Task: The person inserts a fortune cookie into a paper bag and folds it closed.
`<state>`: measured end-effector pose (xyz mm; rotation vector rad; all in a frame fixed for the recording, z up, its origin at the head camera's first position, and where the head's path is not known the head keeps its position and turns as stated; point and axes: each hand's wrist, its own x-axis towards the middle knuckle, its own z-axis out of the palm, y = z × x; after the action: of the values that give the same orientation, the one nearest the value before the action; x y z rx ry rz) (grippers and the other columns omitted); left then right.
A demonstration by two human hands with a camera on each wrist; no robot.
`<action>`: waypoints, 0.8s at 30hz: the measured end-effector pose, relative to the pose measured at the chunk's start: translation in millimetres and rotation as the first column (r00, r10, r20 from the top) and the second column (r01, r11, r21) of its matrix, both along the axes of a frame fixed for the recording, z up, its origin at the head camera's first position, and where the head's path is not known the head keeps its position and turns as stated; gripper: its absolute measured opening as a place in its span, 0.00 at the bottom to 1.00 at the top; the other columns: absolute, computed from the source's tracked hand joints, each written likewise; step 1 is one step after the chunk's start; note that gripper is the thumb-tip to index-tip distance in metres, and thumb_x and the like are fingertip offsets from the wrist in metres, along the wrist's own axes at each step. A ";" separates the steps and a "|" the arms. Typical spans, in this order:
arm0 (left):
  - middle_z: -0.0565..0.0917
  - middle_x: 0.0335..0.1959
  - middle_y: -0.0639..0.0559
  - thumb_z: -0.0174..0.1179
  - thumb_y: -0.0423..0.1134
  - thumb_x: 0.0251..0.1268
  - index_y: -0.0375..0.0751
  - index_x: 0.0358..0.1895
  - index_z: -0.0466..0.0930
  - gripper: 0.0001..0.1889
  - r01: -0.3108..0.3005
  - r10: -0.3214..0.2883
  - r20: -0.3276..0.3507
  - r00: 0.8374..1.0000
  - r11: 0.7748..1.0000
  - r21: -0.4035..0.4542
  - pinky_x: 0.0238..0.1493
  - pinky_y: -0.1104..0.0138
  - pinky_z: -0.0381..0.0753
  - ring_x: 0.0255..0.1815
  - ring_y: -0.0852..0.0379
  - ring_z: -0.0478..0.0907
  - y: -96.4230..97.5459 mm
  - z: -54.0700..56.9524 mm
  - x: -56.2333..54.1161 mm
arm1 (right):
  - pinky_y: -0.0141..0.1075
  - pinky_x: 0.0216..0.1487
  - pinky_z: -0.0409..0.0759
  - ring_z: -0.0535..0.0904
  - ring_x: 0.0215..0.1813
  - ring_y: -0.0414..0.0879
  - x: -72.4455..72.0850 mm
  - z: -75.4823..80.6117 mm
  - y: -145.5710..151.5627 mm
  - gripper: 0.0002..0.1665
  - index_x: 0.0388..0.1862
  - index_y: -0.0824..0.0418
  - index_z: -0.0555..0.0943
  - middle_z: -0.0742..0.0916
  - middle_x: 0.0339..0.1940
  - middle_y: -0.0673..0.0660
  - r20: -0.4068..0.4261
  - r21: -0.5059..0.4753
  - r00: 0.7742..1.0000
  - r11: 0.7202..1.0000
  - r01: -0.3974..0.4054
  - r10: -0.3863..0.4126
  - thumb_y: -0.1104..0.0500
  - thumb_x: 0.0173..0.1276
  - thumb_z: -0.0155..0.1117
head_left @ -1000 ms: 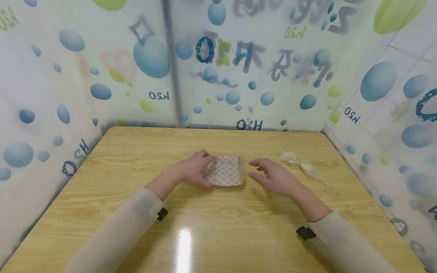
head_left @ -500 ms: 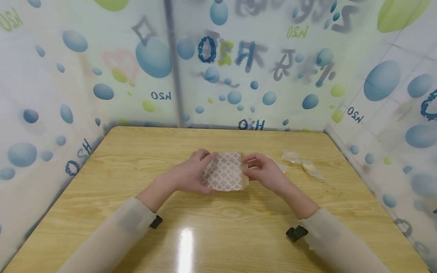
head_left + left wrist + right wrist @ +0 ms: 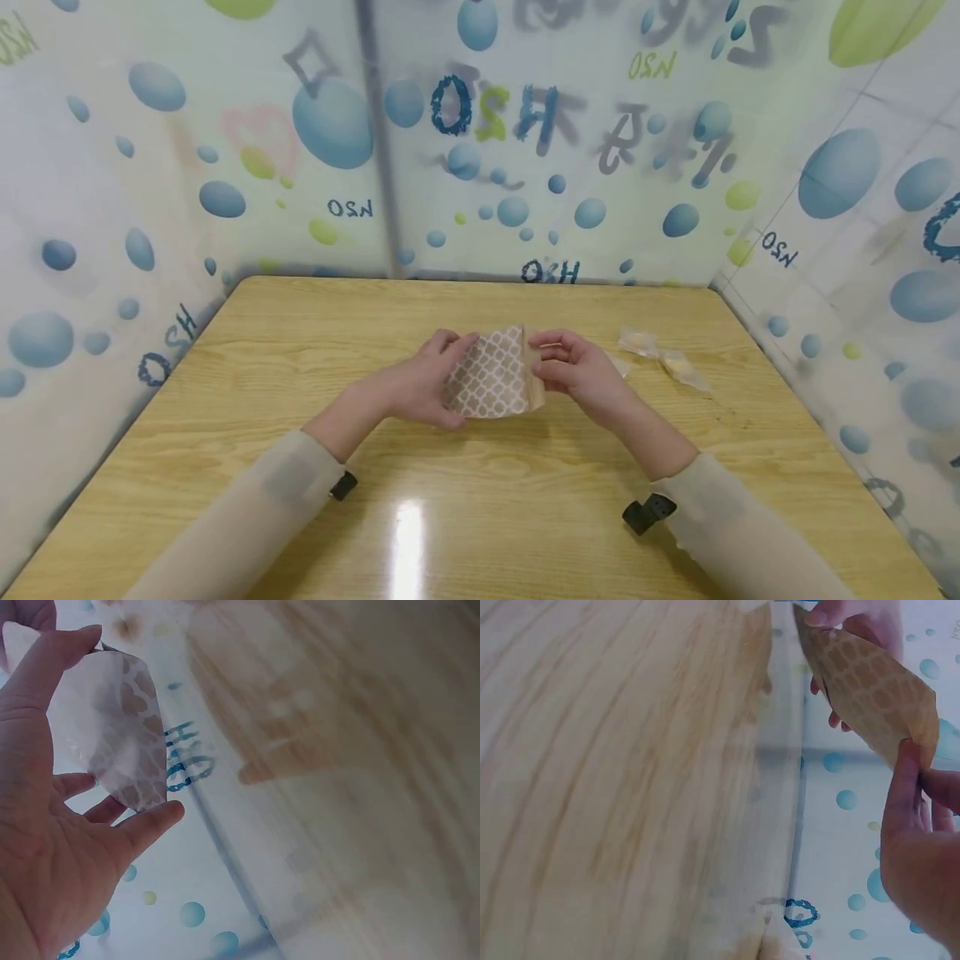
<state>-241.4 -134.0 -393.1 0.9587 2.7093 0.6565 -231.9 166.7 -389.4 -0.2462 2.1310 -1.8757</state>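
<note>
A small brown paper bag (image 3: 487,375) with a white lattice print is held between both hands at mid-table. Across its left part, my left hand (image 3: 420,379) grips it, thumb at the near edge and fingers at the far edge. The left wrist view shows the bag (image 3: 124,727) bowed between that thumb and fingers. At the plain brown right end, my right hand (image 3: 581,371) pinches the paper. Seen in the right wrist view, thumb and finger of the right hand (image 3: 922,840) hold one corner of the bag (image 3: 874,682), which slants upward. Its inside is hidden.
Two small clear packets with pale contents, one packet (image 3: 637,342) farther back and another packet (image 3: 682,369) beside it, lie right of my right hand. A third clear piece (image 3: 621,365) is partly hidden behind that hand. Printed walls (image 3: 480,192) bound the wooden table (image 3: 480,517).
My right hand has moved left and taken hold of the bag's right end. The bag has tilted up, its far right corner higher. My left hand keeps its grip with little movement.
</note>
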 end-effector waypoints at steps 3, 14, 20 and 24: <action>0.58 0.82 0.32 0.83 0.49 0.51 0.41 0.92 0.42 0.70 0.010 -0.010 0.008 1.000 1.000 0.017 0.76 0.49 0.79 0.76 0.39 0.70 0.5 0.9 0.2 | 0.36 0.50 0.90 0.88 0.51 0.44 2.7 1.0 0.3 0.23 0.72 0.60 0.80 0.87 0.60 0.60 -0.090 0.063 0.996 0.998 -0.014 0.020 0.63 0.81 0.67; 0.59 0.80 0.34 0.82 0.48 0.52 0.43 0.92 0.44 0.68 0.010 -0.010 -0.004 1.000 1.000 0.017 0.75 0.50 0.80 0.74 0.41 0.68 1.1 2.3 1.4 | 0.44 0.43 0.90 0.84 0.37 0.42 6.5 2.0 -2.4 0.13 0.58 0.61 0.90 0.91 0.51 0.57 -0.232 0.181 0.971 0.983 -0.015 0.058 0.59 0.81 0.70; 0.61 0.78 0.34 0.83 0.49 0.49 0.41 0.91 0.45 0.69 0.022 -0.022 -0.011 1.000 1.000 0.004 0.75 0.50 0.80 0.72 0.41 0.71 0.1 0.4 0.7 | 0.40 0.37 0.83 0.80 0.35 0.46 6.6 3.8 -7.8 0.10 0.56 0.59 0.90 0.90 0.46 0.54 -0.236 0.202 0.971 0.979 0.002 0.047 0.58 0.81 0.70; 0.62 0.78 0.33 0.83 0.49 0.49 0.39 0.90 0.45 0.69 0.043 -0.043 -0.016 0.999 0.999 0.007 0.76 0.49 0.78 0.73 0.41 0.71 0.7 -1.2 -0.3 | 0.37 0.38 0.81 0.82 0.39 0.44 6.5 5.9 -12.4 0.10 0.56 0.58 0.89 0.86 0.56 0.57 -0.244 0.188 0.969 0.982 0.015 0.032 0.59 0.82 0.69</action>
<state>-241.6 -133.3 -394.3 1.0257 2.6935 0.6537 -225.4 154.3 -383.5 -0.4666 2.4477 -1.6983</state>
